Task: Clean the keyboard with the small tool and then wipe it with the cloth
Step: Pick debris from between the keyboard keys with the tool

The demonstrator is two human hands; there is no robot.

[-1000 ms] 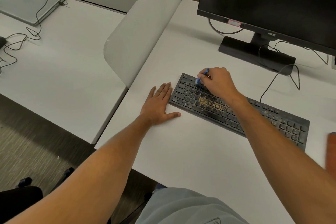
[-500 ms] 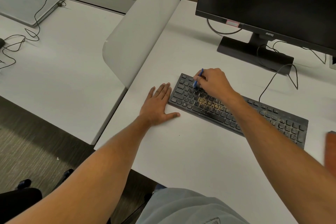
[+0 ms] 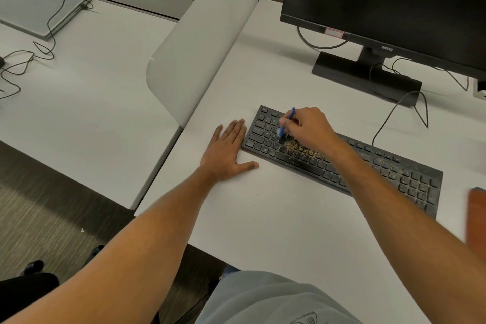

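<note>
Lying at a slant across the white table (image 3: 276,218), the black keyboard (image 3: 342,166) carries a patch of yellowish crumbs on its middle keys and more specks toward its number pad. The right hand (image 3: 309,126) hovers over the keyboard's left part with fingers curled, pinching a small blue tool (image 3: 286,123) whose lower end touches the keys. The left hand (image 3: 226,150) lies flat on the table just beside the keyboard's left end, fingers straight, thumb spread, holding nothing. A reddish-brown thing (image 3: 477,216), cut off by the frame's right edge, sits near the keyboard's right end; what it is cannot be told. Behind the keyboard a dark monitor (image 3: 389,2) stands on a black base, with thin cables trailing over the table. A pale grey divider panel (image 3: 200,42) separates this table from a neighbouring white one, where a closed grey laptop (image 3: 36,5) lies with a looping cable (image 3: 44,42). Dark grey carpet (image 3: 39,218) covers the floor below.
</note>
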